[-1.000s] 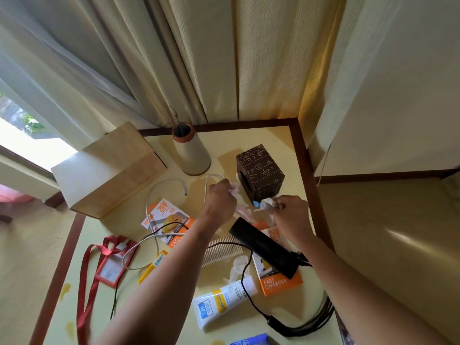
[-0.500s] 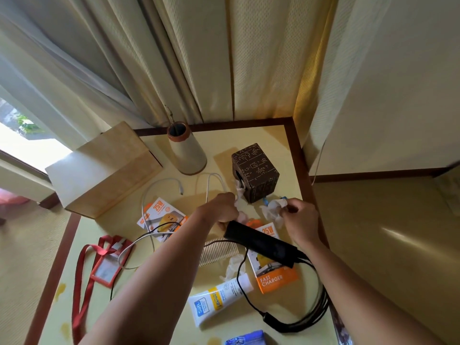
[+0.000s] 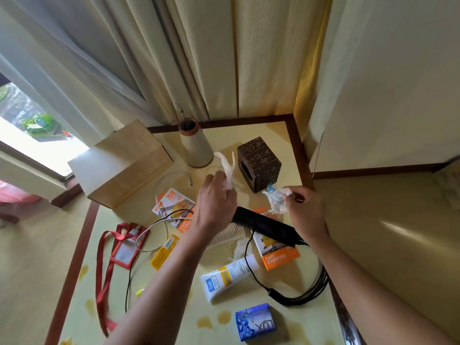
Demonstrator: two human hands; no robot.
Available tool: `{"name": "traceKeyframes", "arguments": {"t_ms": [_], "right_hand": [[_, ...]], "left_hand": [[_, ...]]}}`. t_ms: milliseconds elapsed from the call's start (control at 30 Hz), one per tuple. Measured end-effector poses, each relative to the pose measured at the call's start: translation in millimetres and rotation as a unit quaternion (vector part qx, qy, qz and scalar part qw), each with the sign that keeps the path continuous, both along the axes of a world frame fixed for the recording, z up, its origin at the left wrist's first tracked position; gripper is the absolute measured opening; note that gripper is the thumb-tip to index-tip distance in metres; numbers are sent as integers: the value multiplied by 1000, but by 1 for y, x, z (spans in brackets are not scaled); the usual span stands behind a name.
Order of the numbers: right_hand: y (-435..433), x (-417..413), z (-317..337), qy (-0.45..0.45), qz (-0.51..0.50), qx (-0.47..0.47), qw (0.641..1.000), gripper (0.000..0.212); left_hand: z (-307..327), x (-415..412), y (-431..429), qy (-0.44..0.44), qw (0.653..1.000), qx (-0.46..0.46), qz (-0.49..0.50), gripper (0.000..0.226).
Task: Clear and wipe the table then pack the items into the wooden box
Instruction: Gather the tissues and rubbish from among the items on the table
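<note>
Hardly started: left hand [image 3: 216,204] grips a tissue [image 3: 227,168], right hand [image 3: 306,210] pinches a crumpled wad [image 3: 275,199], clutter [image 3: 280,257] covers the worktop [image 3: 261,132] beneath both, the closed wooden box [image 3: 119,168] sits left of them.

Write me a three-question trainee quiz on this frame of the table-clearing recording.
1. True or false: the left hand is empty.
2. Which lies nearest the camera? A) blue soap pack B) vase C) brown tissue box
3. How many orange charger boxes lie on the table?
Key: 1 false, it holds a white tissue. 2 A. 3 two.
</note>
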State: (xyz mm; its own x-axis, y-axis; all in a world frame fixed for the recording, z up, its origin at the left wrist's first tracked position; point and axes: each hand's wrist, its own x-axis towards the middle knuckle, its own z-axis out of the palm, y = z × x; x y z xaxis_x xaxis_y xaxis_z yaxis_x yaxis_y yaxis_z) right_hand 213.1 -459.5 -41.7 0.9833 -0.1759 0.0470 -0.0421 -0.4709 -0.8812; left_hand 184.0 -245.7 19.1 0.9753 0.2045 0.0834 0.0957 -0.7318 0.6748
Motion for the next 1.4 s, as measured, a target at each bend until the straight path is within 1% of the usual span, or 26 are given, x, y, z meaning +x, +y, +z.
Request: {"name": "traceKeyframes", "arguments": {"t_ms": [67,100,133,200,267,300,367,433,500,633,733,800,900,1033,1133,1233,1333,1400], "right_hand": [[1,-21,11,-37,37,-21,998,23],[1,-31,14,-53,65,-43,996,23],[2,-40,15,-64,96,-66,991,22],[5,-56,12,-71,157,-117,978,24],[9,-65,3,-44,188,-151,969,27],[11,-68,0,-22,190,-162,968,29],[15,-70,-5,1,181,-180,967,32],[18,-71,-6,4,166,-186,968,32],[21,-72,-4,5,157,-193,969,29],[24,-78,-3,6,154,-210,965,28],[27,-81,-4,7,138,-201,970,27],[29,-84,-3,-8,124,-187,974,28],[29,-91,2,-38,98,-158,982,32],[25,-101,16,-71,60,-113,989,33],[19,-114,32,-89,34,-97,991,32],[7,-133,50,-86,5,-58,995,29],[-14,-161,70,-56,-50,10,997,23],[-33,-182,78,-49,-91,49,993,23]], "left_hand": [[8,-40,3,-38,999,-11,35,16],[5,-58,4,-41,998,-20,39,15],[-1,-74,5,-27,999,-24,33,12],[-20,-99,4,59,998,-22,31,7],[-41,-111,0,152,988,-6,27,13],[-49,-112,-4,182,983,13,18,18],[-59,-109,-15,212,977,36,10,26],[-63,-102,-27,217,976,29,12,27],[-65,-98,-37,227,972,51,27,26],[-71,-95,-45,237,967,83,33,32],[-68,-96,-44,238,968,80,22,24],[-64,-97,-43,235,970,68,13,21],[-53,-103,-38,223,974,27,20,19],[-35,-112,-29,194,981,12,1,9],[-15,-123,-25,160,987,-24,-1,9],[11,-135,-27,103,993,-51,-2,15],[41,-148,-37,48,995,-70,-44,9],[58,-159,-53,36,991,-98,-82,9]]}}
